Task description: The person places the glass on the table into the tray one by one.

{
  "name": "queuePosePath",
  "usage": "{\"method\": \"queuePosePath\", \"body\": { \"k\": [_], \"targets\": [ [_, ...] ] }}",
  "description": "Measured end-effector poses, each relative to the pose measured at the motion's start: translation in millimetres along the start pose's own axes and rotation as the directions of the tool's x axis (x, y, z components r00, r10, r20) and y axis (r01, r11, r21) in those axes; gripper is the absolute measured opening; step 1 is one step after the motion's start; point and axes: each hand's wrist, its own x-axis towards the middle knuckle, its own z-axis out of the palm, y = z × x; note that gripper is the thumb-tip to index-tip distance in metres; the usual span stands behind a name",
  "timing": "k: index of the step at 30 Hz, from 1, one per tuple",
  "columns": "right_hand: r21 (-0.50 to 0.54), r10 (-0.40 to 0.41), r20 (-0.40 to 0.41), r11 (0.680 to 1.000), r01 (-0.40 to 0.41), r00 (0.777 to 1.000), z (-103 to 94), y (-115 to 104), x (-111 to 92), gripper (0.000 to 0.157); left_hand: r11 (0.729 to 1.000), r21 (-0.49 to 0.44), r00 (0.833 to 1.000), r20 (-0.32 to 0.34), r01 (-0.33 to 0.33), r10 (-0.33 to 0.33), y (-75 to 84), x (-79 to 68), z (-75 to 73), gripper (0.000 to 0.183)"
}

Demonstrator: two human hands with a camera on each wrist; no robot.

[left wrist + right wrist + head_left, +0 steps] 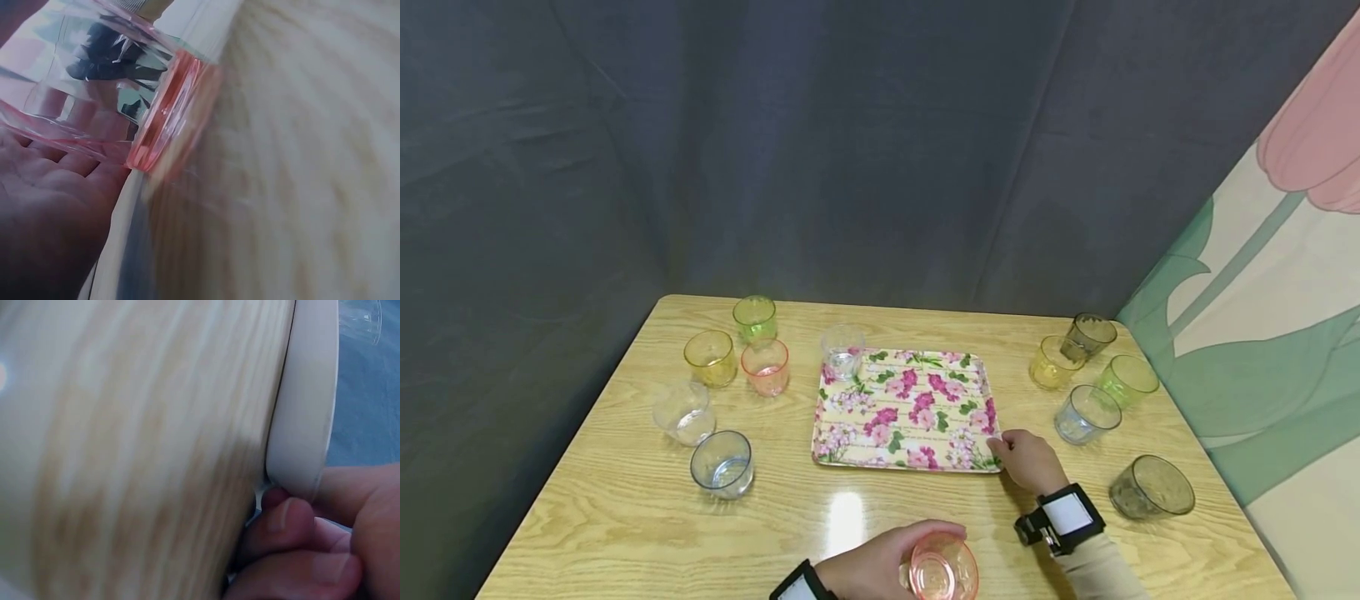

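Note:
My left hand [876,565] holds a clear pink glass [943,573] at the near side of the table, its fingers round the wall. In the left wrist view the pink base [167,119] shows beside the wood tabletop. A flower-printed tray [861,425] lies in the middle of the table. Its near right corner is pinched by my right hand [1033,462], with the thumb over the rim and curled fingers at the outer side, as the right wrist view shows. On the tray's far left corner stands a colourless glass [842,354].
Left of the tray stand a green glass [755,320], a yellow glass [711,360], another pink glass [766,368], a colourless glass [685,414] and a bluish glass [722,467]. Several more stand at the right, including a dark grey glass [1152,487]. A dark curtain [850,167] hangs behind.

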Motion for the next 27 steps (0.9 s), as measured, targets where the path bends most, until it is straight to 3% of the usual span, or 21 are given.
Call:
{"method": "queuePosePath", "body": {
  "k": [13, 17, 21, 27],
  "targets": [
    [0.007, -0.042, -0.004, 0.999, 0.042, 0.999, 1.1, 3.5, 1.4, 0.042, 1.0, -0.012, 1.0, -0.015, -0.01, 0.01, -0.2, -1.6, 0.5, 0.064],
    [-0.005, -0.037, -0.003, 0.999, 0.037, 0.999, -0.7, 3.9, 4.1, 0.041, 0.998, 0.043, 0.996, -0.078, -0.039, 0.043, 4.3, 0.1, 0.0, 0.07],
    [-0.019, -0.007, -0.007, 1.0, 0.007, 1.0, -2.5, 2.8, 8.0, 0.04, 0.993, 0.099, 0.973, -0.211, -0.07, 0.09, 16.2, 2.7, -4.3, 0.075],
    [-0.014, 0.044, 0.032, 0.999, -0.044, 0.998, -0.4, 2.6, 5.1, 0.041, 0.979, 0.193, 0.912, -0.386, -0.069, 0.141, 30.2, -1.4, -20.9, 0.076]
  ]
}}
